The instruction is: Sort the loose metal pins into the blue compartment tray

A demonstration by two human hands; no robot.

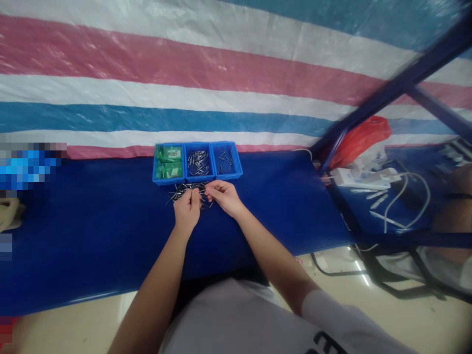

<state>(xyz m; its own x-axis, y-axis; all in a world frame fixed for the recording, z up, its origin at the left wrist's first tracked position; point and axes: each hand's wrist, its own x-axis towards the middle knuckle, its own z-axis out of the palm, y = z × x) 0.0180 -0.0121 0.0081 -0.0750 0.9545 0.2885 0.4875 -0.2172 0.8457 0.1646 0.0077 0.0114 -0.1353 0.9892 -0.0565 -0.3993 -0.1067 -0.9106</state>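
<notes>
My left hand [187,209] is closed in a pinch over a loose pile of thin, dark metal pin-like pieces [190,186] on the blue table. Just right of it, my right hand [226,197] pinches with its fingertips close to the left ones. What either hand holds is too small to make out. Right behind the pile stand three joined blue bins. Green packets fill the left bin [160,182]. Many slim metal pieces lie in the middle bin [201,178], and a few are in the right bin [239,172].
The blue table [92,236] runs up to a striped plastic sheet [147,88]. A dark blue metal frame [368,110] rises at the right. Beyond it are a red bag [361,140], a white power strip [361,178], a cable and part of another person.
</notes>
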